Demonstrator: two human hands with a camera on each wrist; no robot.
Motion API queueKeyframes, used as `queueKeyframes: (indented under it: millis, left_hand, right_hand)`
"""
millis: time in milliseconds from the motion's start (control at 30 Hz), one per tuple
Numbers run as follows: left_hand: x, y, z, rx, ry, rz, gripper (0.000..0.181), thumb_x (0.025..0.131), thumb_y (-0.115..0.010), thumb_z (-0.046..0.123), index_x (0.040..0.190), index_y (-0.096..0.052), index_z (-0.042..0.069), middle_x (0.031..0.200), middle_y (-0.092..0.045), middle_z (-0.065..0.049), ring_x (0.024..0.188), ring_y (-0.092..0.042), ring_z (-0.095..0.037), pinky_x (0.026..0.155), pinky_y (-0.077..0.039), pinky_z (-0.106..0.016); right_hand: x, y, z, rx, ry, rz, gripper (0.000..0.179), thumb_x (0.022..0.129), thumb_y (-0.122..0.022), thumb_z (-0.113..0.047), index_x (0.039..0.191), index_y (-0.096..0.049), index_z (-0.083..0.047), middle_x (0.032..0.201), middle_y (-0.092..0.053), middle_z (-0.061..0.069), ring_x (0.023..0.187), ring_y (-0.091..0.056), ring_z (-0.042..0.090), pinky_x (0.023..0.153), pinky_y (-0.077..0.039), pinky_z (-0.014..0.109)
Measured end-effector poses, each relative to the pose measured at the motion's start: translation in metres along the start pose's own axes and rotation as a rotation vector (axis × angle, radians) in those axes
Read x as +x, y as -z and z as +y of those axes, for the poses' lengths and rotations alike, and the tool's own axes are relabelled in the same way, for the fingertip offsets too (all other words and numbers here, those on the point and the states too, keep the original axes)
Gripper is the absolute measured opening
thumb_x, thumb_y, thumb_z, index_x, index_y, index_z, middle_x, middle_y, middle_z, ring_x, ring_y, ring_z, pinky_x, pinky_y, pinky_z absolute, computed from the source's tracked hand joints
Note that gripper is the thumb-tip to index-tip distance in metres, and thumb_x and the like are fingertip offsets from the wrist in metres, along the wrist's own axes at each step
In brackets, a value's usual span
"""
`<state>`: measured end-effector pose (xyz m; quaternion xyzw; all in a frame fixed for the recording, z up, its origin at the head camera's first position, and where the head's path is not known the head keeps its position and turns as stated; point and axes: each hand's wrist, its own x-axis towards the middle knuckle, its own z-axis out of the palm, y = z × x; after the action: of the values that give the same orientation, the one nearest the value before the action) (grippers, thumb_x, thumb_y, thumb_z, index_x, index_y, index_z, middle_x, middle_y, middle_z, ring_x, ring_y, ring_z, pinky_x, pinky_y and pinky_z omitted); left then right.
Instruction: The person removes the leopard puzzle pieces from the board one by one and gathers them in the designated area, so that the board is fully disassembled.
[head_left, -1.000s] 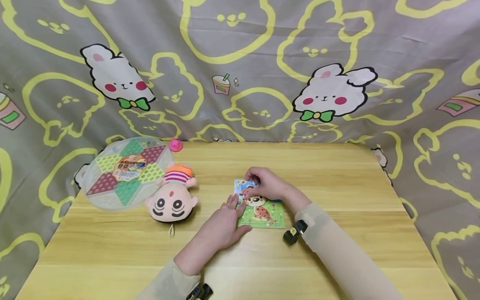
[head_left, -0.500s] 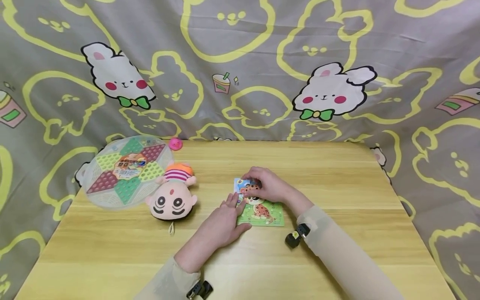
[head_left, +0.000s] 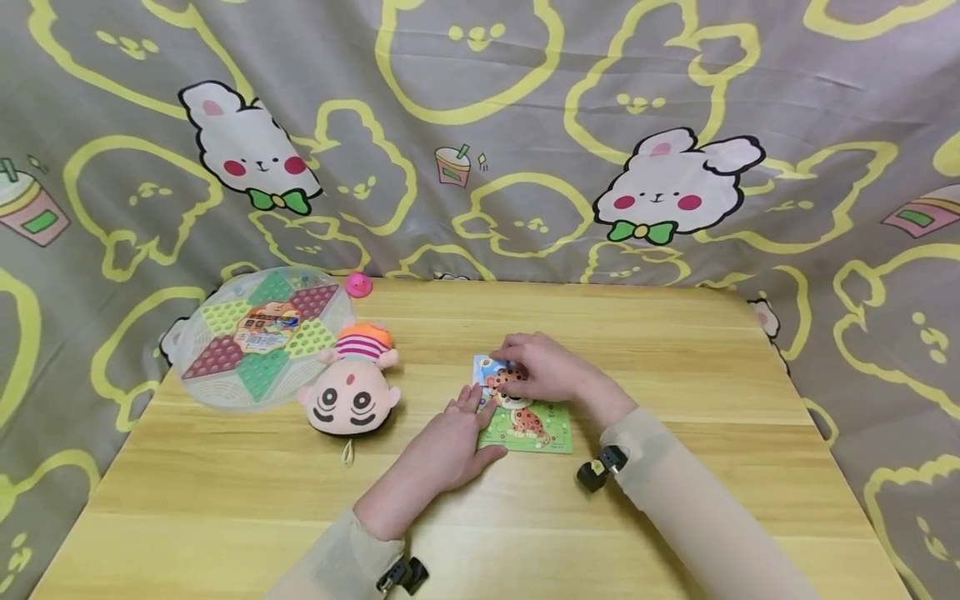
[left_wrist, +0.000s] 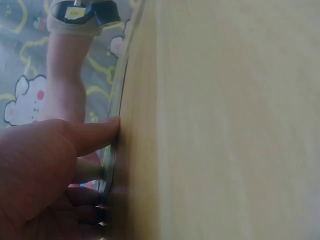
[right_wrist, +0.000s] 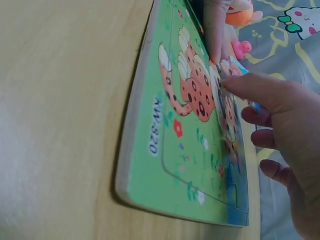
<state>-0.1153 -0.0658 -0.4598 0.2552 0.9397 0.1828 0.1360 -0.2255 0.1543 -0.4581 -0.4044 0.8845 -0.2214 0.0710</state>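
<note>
A jigsaw puzzle board (head_left: pixel 551 433) lies on the table, printed with a spotted leopard on green grass under blue sky. My left hand (head_left: pixel 446 446) rests on its left edge with fingers extended; in the left wrist view the thumb (left_wrist: pixel 100 134) lies along the board's edge. Over the upper part, my right hand (head_left: pixel 551 371) pinches a puzzle piece (right_wrist: pixel 229 107) with leopard print between thumb and curled fingers. The right wrist view shows this piece slightly raised against the board. The right hand covers the board's upper right corner in the head view.
To the left lies a plush doll (head_left: pixel 350 400), face up with its head towards me. Beyond it sits a round Chinese checkers board (head_left: pixel 258 379) in clear wrapping. A small pink toy (head_left: pixel 358 285) stands at the table's (head_left: pixel 675 333) back edge, before a patterned curtain (head_left: pixel 525 100).
My right hand shifts slightly over the upper part of the puzzle, and its fingers move a little along the leopard's head. The left hand stays in place. The head view turns slightly left.
</note>
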Motion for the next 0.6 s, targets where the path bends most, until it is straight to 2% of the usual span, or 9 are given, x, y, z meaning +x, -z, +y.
queueKeyframes:
  millis: [167,367,600]
  left_hand:
    - [-0.001,0.0023,0.0014,-0.006,0.014,0.002,0.076,0.103,-0.067,0.05,0.158,-0.046,0.003,0.166,-0.028,-0.028,0.153,-0.03,-0.044,0.119,-0.036,-0.055]
    - [-0.0008,0.0022,0.0027,0.013,0.009,0.018,0.077,0.102,-0.068,0.051,0.158,-0.048,0.003,0.165,-0.03,-0.029,0.151,-0.034,-0.044,0.119,-0.038,-0.054]
    - [-0.0013,0.0026,0.0032,0.031,0.009,0.023,0.078,0.101,-0.068,0.053,0.158,-0.048,0.004,0.165,-0.032,-0.028,0.152,-0.034,-0.043,0.118,-0.039,-0.054]
  right_hand:
    - [-0.0003,-0.0015,0.0011,0.012,0.003,0.032,0.052,0.092,-0.082,-0.03,0.136,-0.071,-0.004,0.112,-0.069,-0.001,0.092,-0.061,0.014,0.087,-0.053,0.036]
    - [-0.0033,-0.0004,0.0034,0.028,0.005,0.059,0.051,0.092,-0.082,-0.031,0.133,-0.072,-0.004,0.106,-0.068,-0.003,0.081,-0.06,0.014,0.075,-0.051,0.032]
    - [-0.0057,0.0033,0.0031,0.029,0.013,0.06,0.049,0.093,-0.081,-0.031,0.132,-0.072,-0.004,0.108,-0.068,-0.003,0.083,-0.062,0.015,0.075,-0.052,0.031]
